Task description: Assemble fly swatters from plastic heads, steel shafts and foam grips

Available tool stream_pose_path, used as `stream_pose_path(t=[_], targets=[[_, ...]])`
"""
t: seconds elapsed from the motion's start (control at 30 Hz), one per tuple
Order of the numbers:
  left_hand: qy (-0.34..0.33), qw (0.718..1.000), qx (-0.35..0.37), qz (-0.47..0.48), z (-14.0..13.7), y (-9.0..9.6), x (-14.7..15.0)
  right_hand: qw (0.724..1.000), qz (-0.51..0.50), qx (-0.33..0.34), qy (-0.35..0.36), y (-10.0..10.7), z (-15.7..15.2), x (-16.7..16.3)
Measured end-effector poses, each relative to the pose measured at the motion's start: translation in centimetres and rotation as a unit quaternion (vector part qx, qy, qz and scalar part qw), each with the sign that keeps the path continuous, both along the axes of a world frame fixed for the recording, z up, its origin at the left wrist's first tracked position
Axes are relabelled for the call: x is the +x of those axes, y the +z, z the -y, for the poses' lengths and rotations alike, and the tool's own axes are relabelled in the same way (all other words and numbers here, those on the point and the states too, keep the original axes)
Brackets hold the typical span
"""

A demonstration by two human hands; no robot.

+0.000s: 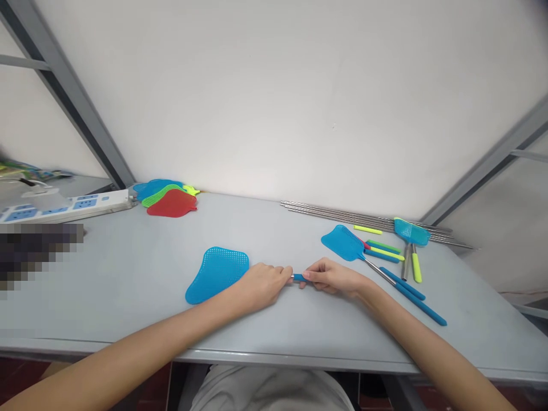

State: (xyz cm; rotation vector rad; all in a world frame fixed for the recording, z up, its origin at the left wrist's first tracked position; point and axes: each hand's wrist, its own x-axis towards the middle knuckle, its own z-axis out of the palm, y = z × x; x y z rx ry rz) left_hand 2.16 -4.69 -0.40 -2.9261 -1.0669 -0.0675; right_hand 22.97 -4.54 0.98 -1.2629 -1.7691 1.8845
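A blue fly swatter head (220, 274) lies on the table at centre left, partly behind my left forearm. My left hand (268, 283) is closed around what seems to be its thin metal rod, of which only a short bit shows between my hands. My right hand (327, 277) pinches a blue handle sleeve (299, 277) at the rod's end. Both hands are close together, just above the tabletop. To the right of them lies another fly swatter (342, 242), blue with a metal rod and a blue handle.
Red, green and blue swatter heads (173, 204) are piled at back left beside a power strip (85, 205). Metal rods (338, 214) lie along the wall. Loose coloured sleeves (367, 230) and a blue-green swatter head (411, 232) are at right. The table edge (274, 358) runs in front.
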Motion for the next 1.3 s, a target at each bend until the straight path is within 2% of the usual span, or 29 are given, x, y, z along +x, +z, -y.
stream_pose_path(t=[0.27, 0.47, 0.83, 1.03, 1.3], targets=[[0.001, 1.000, -0.013, -0.013, 0.6, 0.3, 0.5, 0.999, -0.006, -0.039, -0.017, 0.3, 0.5, -0.6], [0.001, 0.999, -0.032, -0.004, 0.7, 0.5, 0.5, 0.999, 0.016, -0.033, -0.026, 0.4, 0.6, -0.7], [-0.015, 0.994, -0.072, 0.082, -0.1, 1.5, -0.9, 1.000, -0.005, -0.015, 0.014, 0.1, 0.3, -0.1], [0.016, 0.989, -0.114, 0.097, -0.4, 2.0, -1.8, 0.999, 0.008, -0.026, 0.030, 0.2, -0.2, 1.0], [-0.016, 0.991, -0.097, 0.091, -0.4, 1.8, -1.8, 0.998, 0.011, -0.044, 0.049, 0.3, -0.6, 2.0]])
